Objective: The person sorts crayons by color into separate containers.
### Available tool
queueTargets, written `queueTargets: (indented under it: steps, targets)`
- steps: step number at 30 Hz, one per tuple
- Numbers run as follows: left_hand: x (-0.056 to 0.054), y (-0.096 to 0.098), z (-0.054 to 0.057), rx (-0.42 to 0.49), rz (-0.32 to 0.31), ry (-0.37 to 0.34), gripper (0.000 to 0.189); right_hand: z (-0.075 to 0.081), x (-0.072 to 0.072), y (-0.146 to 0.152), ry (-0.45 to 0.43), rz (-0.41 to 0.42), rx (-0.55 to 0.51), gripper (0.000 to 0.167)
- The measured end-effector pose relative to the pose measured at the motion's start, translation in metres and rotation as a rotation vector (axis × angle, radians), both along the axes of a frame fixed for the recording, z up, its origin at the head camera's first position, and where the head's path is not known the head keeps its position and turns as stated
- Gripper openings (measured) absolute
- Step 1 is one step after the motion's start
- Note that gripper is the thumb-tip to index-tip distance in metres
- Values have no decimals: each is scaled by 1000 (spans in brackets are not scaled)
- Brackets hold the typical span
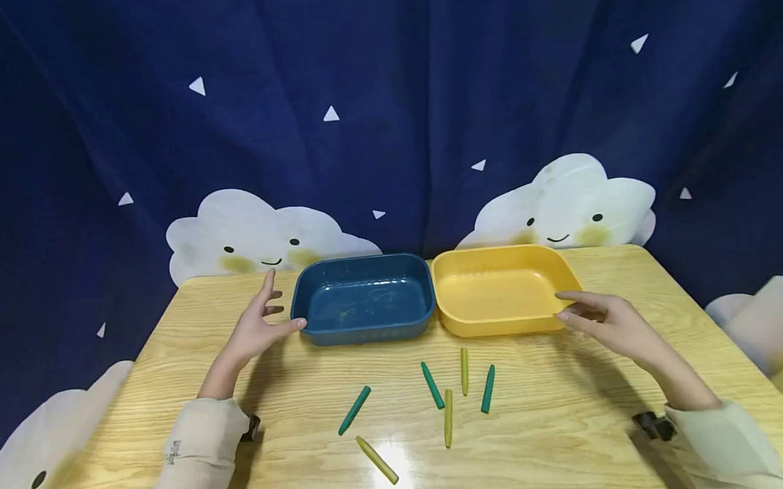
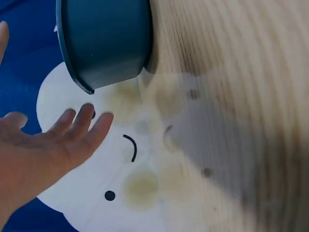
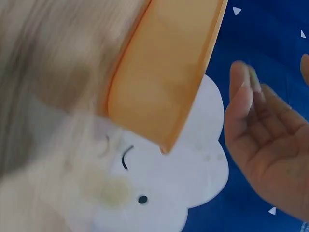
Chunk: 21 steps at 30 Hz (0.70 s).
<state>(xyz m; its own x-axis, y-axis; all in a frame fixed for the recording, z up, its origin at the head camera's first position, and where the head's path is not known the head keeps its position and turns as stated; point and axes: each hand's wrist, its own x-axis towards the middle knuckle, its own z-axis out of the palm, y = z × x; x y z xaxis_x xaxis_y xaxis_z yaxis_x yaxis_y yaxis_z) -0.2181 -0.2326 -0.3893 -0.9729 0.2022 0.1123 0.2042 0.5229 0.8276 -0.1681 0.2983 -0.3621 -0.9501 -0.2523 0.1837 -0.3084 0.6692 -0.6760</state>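
A dark blue plastic bin (image 1: 369, 334) and a yellow plastic bin (image 1: 500, 327) stand side by side at the table's far edge. My left hand (image 1: 256, 329) is beside the blue bin with fingers spread, its thumb tip right at the left rim. In the left wrist view, the other fingers are extended and hold nothing. At the yellow bin's right end is my right hand (image 1: 608, 324), its fingertips overlapping the rim in the head view. The right wrist view shows that hand's fingers (image 3: 241, 101) loosely bent, with a gap between them and the bin wall.
Three green crayons, one of them a left one (image 1: 354, 410), and three yellow crayons, one nearest the front (image 1: 377, 460), lie scattered on the wooden table (image 1: 295, 453). A dark blue curtain (image 1: 385, 91) with cloud prints hangs behind the bins.
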Motion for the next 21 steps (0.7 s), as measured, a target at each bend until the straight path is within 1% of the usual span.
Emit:
queueTargets:
  steps: [3,6,10,13,18,21]
  targets:
    - [-6,0,-1,60,-36,-73,100,-5,-1,-1,-125,74,-102,41]
    - [-11,1,-2,89,-49,-127,100,-12,-4,-4,-189,157,-166,40]
    - [-15,3,-5,86,-40,-174,105,-21,-10,-11,-258,270,-241,39]
    - [-17,5,-7,67,-27,-190,108,-26,-12,-15,-301,314,-267,40]
    - [-20,8,-10,43,-17,-191,107,-32,-17,-21,-379,377,-263,42]
    - [-22,10,-11,19,-13,-187,106,-37,-21,-26,-425,443,-265,43]
